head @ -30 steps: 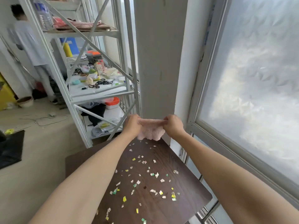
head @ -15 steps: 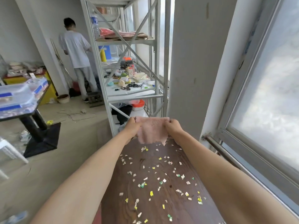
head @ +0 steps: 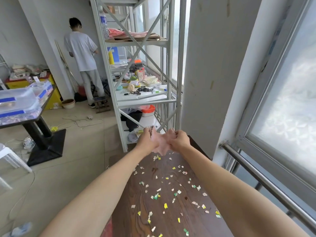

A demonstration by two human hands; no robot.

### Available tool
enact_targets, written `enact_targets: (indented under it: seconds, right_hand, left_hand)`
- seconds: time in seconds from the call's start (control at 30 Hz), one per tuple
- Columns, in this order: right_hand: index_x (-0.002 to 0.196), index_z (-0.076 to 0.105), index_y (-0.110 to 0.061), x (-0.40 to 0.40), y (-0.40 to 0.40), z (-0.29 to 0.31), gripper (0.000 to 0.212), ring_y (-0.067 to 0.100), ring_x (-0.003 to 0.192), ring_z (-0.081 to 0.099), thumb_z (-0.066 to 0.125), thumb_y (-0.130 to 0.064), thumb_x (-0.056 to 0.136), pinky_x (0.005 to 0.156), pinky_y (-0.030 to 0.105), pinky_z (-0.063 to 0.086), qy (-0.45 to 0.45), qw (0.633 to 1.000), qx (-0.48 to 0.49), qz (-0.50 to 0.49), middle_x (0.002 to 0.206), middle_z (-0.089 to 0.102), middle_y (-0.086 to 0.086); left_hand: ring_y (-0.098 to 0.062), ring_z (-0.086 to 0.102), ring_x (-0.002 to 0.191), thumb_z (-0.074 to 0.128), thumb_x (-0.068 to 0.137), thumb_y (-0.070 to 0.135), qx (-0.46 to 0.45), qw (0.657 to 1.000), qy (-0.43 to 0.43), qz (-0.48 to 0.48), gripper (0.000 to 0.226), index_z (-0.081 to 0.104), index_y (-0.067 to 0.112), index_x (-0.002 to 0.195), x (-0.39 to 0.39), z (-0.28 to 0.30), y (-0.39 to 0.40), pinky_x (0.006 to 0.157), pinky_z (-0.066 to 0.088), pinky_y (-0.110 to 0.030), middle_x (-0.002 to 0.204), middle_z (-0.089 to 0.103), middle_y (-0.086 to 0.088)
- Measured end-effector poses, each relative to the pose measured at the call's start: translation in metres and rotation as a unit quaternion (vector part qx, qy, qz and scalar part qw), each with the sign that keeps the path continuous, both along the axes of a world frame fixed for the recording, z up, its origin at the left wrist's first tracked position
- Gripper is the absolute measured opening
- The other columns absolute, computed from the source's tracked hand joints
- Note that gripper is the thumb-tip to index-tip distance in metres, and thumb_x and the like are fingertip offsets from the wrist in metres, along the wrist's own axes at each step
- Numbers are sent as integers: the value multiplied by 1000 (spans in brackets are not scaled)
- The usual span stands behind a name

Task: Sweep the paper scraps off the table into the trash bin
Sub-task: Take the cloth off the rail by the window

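At mid-frame, my left hand (head: 148,140) and right hand (head: 179,141) each grip clamped on the pink cloth (head: 160,144), above scraps (head: 164,190) strewn on the surface (head: 171,218).

The table (head: 171,211) top is open between the forearms, with only flat scraps (head: 165,205) strewn on it. Past the table's far edge stands the shelf (head: 109,79), at its far right corner the pillar (head: 213,74). Along its right side runs a rail (head: 266,183); its left side opens onto bare floor (head: 68,168).

Pink cloth (head: 160,144) mostly hidden betw. hands; table (head: 171,219) cut off at bottom edge.
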State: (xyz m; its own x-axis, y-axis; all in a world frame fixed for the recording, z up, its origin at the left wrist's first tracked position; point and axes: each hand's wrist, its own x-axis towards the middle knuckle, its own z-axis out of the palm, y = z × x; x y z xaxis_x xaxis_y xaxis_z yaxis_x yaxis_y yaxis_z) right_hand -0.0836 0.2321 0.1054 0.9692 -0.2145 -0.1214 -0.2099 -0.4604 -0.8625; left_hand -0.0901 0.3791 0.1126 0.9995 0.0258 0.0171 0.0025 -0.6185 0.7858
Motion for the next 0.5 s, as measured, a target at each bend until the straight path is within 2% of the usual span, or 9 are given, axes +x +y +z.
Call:
enact_targets:
  seconds: [0.1, 0.23, 0.3, 0.33, 0.43, 0.5]
  right_hand:
    - [105, 62, -6, 7, -1, -4, 23, 26, 82, 61, 60, -20, 85, 68, 28, 44, -42, 998, -41, -15, 96, 69, 10]
    - [94, 64, -7, 24, -10, -12, 29, 25, 75, 56, 48, -31, 95, 66, 28, 40, -24, 999, -15, -29, 84, 63, 9]
    - [90, 63, -7, 36, -19, -15, 29, 26, 75, 55, 44, -29, 97, 66, 29, 40, -8, 999, 21, -37, 84, 61, 10]
    - [90, 63, -6, 41, -25, -16, 32, 26, 73, 56, 42, -30, 97, 65, 29, 42, 1, 998, 44, -37, 82, 62, 10]
    - [80, 62, -8, 52, -39, -23, 50, 27, 65, 63, 44, -52, 93, 60, 32, 51, 33, 993, 112, -25, 68, 63, 9]
    - [84, 66, -8, 63, -49, -33, 50, 32, 72, 70, 58, -57, 82, 69, 42, 59, 48, 990, 131, -14, 76, 71, 13]
  left_hand:
    - [-28, 59, 89, 61, 85, 22, -9, 999, -25, 27, 40, 44, 4, 116, 4, -1, -24, 69, 48, -36, 102, 59, -12]
    - [-26, 64, 96, 67, 82, 31, -71, 997, 4, -18, 40, 49, 14, 115, 16, -6, -47, 84, 55, -44, 109, 64, -9]
    - [-27, 68, 91, 68, 81, 21, -99, 994, 21, -52, 23, 56, 22, 101, 23, -11, -57, 84, 56, -48, 102, 70, -14]
    - [-27, 69, 86, 68, 80, 14, -112, 991, 31, -68, 22, 59, 21, 99, 27, -15, -62, 83, 56, -50, 97, 71, -16]
    - [-28, 68, 84, 65, 80, 1, -151, 980, 69, -114, 35, 59, 7, 114, 39, -23, -77, 85, 55, -53, 94, 69, -15]
    - [-23, 67, 86, 61, 83, -4, -168, 973, 89, -127, 35, 57, 9, 115, 48, -29, -86, 82, 59, -42, 93, 66, -9]
